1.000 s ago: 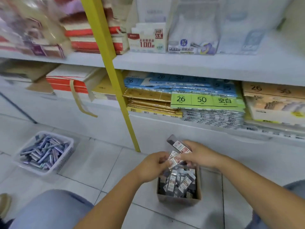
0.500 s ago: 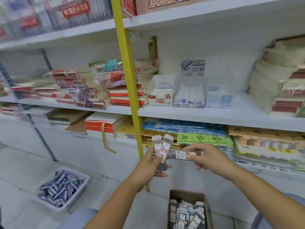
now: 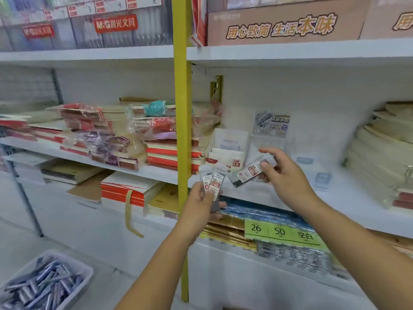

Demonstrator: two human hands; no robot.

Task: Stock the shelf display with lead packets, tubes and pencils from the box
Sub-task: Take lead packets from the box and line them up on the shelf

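Note:
My left hand (image 3: pixel 197 205) grips two clear lead tubes (image 3: pixel 214 181) with red-and-white labels, held upright in front of the yellow shelf post. My right hand (image 3: pixel 285 179) pinches a third lead tube (image 3: pixel 250 172), lying slanted, just in front of the white display box (image 3: pixel 230 147) marked HB 0.5 on the middle shelf. A clear display stand (image 3: pixel 270 125) with a printed card stands right behind my right hand. The cardboard box of tubes on the floor is out of view.
A yellow upright post (image 3: pixel 182 121) splits the shelving. Stacks of red and cream notebooks (image 3: pixel 169 153) fill the shelf to the left, cream paper stacks (image 3: pixel 384 151) the right. Green labelled packs (image 3: pixel 281 232) lie below. A white bin of blue-grey tubes (image 3: pixel 44 285) sits on the floor.
Both hands have lifted the tubes out of the floor box and up to the middle shelf. My view has risen, so the box has dropped out of sight.

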